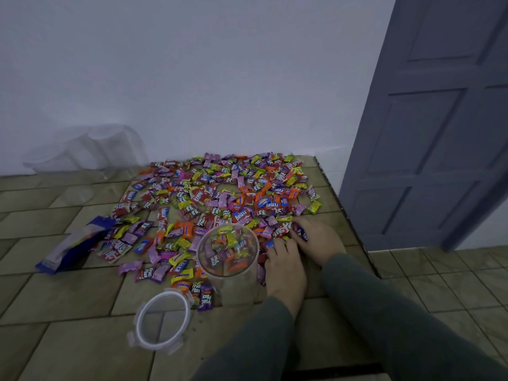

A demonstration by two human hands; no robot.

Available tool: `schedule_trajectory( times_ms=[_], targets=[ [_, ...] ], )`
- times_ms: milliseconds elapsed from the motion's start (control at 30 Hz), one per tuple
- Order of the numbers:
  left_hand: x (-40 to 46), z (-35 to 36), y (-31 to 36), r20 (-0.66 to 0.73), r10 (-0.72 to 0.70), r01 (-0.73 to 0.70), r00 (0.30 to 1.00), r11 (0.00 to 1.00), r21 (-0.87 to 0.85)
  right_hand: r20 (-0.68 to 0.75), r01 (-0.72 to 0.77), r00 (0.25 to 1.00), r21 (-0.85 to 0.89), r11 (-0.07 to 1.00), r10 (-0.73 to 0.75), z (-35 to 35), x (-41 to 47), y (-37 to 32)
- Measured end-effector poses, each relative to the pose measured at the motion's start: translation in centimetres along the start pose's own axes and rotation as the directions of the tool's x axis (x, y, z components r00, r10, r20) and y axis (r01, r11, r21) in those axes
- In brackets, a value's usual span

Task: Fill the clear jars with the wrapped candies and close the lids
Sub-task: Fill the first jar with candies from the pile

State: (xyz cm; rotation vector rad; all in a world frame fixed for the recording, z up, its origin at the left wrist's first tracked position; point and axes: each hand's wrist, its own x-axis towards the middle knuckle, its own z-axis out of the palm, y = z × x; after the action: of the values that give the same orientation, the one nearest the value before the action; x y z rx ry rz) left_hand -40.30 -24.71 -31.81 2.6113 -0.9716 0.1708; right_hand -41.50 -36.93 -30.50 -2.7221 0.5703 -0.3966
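Clear jar (228,254) (part-filled) just left of left hand (284,268), right hand (316,240), both flat on candies (220,193)

A home: tiled floor (68,298), panelled door (428,119).

Both forearms, in dark green sleeves (384,312), reach forward from the lower right. The left hand (284,270) lies palm down, fingers extended forward. The right hand (316,240) lies just beside it, palm down, fingers spread leftward and slightly curled.
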Motion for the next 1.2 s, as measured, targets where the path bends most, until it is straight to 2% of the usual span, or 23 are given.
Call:
schedule_trajectory(
  times_ms=[233, 400, 567, 733, 833, 967, 1100, 1200],
  targets=[
    [-0.3, -0.6, 0.0, -0.065, -0.008, 0.004, 0.998, 0.998, -0.064, 0.014, -0.077, 0.997, 0.024, 0.997, 0.077, -0.7, -0.7, -1.0],
    [-1.1, -1.5, 0.1, -0.145, 0.026, -0.039, 0.989, 0.995, -0.092, -0.035, -0.174, 0.98, 0.337, 0.925, 0.197, -1.1, -1.4, -1.9],
    [-1.3, -3.0, 1.4, -0.23, 0.033, -0.074, 0.973, 0.982, -0.173, -0.049, -0.272, 0.918, 0.645, 0.714, 0.395, -1.9, -1.7, -3.1],
    [-1.7, -6.3, 3.3, -0.282, 0.058, -0.121, 0.958, 0.97, -0.212, -0.02, -0.234, 0.832, 0.893, 0.384, 0.555, -4.1, -1.5, -4.9],
    [-1.7, -9.4, 4.4, -0.334, -0.01, -0.098, 0.943, 0.947, -0.306, 0.013, -0.188, 0.81, 0.953, 0.239, 0.586, -6.1, -1.6, -6.2],
    [-1.6, -14.3, 4.4, -0.47, -0.024, -0.162, 0.882, 0.922, -0.351, 0.031, -0.143, 0.807, 0.979, 0.145, 0.589, -8.4, -1.9, -8.5],
    [-1.1, -18.2, 1.6, -0.545, -0.073, -0.188, 0.835, 0.893, -0.408, 0.121, -0.076, 0.829, 0.992, -0.104, 0.546, -9.9, -2.0, -11.4],
    [-1.3, -19.5, -1.4, -0.582, -0.093, -0.215, 0.808, 0.873, -0.438, 0.134, -0.067, 0.845, 0.987, -0.147, 0.518, -10.4, -2.0, -13.3]
  ],
)
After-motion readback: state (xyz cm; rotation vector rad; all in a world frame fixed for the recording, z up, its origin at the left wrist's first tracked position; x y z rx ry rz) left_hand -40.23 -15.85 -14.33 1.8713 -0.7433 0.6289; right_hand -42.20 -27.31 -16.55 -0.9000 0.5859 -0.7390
